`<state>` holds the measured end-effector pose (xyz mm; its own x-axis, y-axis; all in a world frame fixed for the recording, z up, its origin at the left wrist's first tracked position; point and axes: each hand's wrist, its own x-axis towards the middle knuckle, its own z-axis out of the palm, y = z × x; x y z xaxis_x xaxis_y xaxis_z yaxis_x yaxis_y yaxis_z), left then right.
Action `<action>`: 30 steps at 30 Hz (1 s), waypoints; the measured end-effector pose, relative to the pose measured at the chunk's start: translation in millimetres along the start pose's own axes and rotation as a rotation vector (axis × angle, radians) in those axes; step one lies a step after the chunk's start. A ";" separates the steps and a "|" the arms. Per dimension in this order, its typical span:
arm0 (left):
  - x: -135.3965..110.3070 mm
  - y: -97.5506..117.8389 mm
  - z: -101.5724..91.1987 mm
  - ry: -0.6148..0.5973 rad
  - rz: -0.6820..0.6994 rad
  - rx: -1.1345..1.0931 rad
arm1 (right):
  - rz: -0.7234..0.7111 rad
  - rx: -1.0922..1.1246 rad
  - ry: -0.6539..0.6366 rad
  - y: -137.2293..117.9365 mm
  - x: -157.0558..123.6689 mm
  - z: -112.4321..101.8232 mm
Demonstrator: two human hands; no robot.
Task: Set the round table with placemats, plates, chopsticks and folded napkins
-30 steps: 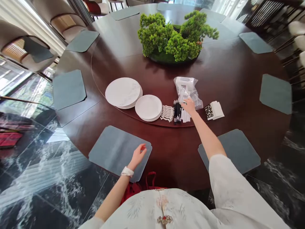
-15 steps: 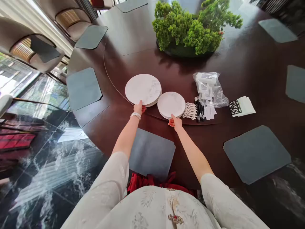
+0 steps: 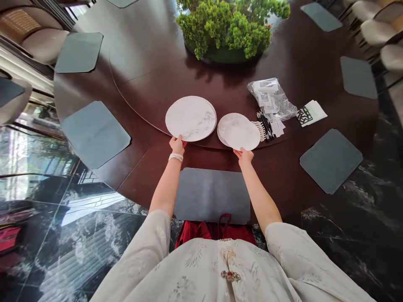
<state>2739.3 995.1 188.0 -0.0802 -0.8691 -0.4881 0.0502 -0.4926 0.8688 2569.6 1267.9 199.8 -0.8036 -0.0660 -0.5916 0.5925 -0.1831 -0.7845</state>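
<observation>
My left hand (image 3: pixel 177 145) grips the near edge of the top large white plate (image 3: pixel 190 118) on a stack at the rim of the turntable (image 3: pixel 151 92). My right hand (image 3: pixel 243 155) pinches the near edge of a small white plate (image 3: pixel 242 135), which is slid off toward me from the stack of small plates (image 3: pixel 227 123). A grey placemat (image 3: pixel 212 194) lies on the dark round table right below both hands.
Right of the plates lie white chopstick rests (image 3: pixel 259 128), black chopsticks (image 3: pixel 266 125), a clear plastic bag (image 3: pixel 271 97) and folded napkins (image 3: pixel 311 112). A green plant centrepiece (image 3: pixel 229 26) stands mid-table. More placemats (image 3: pixel 330 160) ring the table edge; chairs at the left.
My right hand left the plastic bag and came to the small plates; it has pulled the top one toward me. My left hand rose from the placemat to the large plate's edge.
</observation>
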 end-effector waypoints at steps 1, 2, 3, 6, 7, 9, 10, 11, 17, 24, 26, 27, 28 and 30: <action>-2.6 2.5 -0.8 -0.032 0.024 -0.028 | -0.059 -0.018 0.011 -0.9 -4.8 -6.2; -6.7 4.7 -3.6 -0.055 0.063 -0.062 | -0.129 -0.043 0.017 -2.8 -9.4 -16.5; -12.2 6.5 -8.9 -0.069 0.105 -0.093 | -0.198 -0.078 0.004 -6.1 -14.1 -30.5; -35.8 7.8 -41.2 -0.080 0.196 -0.128 | -0.382 -0.236 -0.098 -26.2 -29.0 -88.1; -45.8 6.0 -56.8 -0.085 0.213 -0.114 | -0.459 -0.307 -0.115 -36.8 -34.5 -108.4; -68.4 -2.4 -91.3 -0.088 0.228 -0.069 | -0.662 -0.486 -0.085 -62.1 -46.6 -143.0; -80.9 -9.3 -108.6 -0.081 0.229 -0.051 | -0.771 -0.587 -0.060 -75.2 -53.0 -155.2; -94.3 -18.2 -124.9 -0.067 0.223 -0.040 | -0.866 -0.687 -0.052 -87.2 -59.7 -163.2; -178.3 -98.9 -177.2 0.098 0.081 0.080 | -0.901 -1.054 -0.545 -90.1 -92.0 -134.9; -227.3 -178.0 -178.1 -0.034 -0.107 0.284 | -0.523 -1.405 -1.233 19.3 -83.4 -60.1; -226.2 -191.3 -179.7 -0.060 -0.130 0.284 | -0.500 -1.484 -1.311 45.9 -75.3 -45.0; -224.0 -196.8 -180.9 -0.068 -0.134 0.269 | -0.500 -1.514 -1.347 57.2 -71.5 -38.9; -221.1 -201.8 -182.2 -0.071 -0.135 0.251 | -0.501 -1.535 -1.384 67.2 -68.1 -33.6; -215.1 -210.1 -184.8 -0.070 -0.129 0.225 | -0.499 -1.544 -1.450 83.5 -63.0 -26.0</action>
<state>2930.0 1277.2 95.1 -0.1402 -0.7905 -0.5962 -0.1867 -0.5702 0.8000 2671.1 1282.3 166.7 0.1050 -0.9038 -0.4148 -0.6527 0.2521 -0.7145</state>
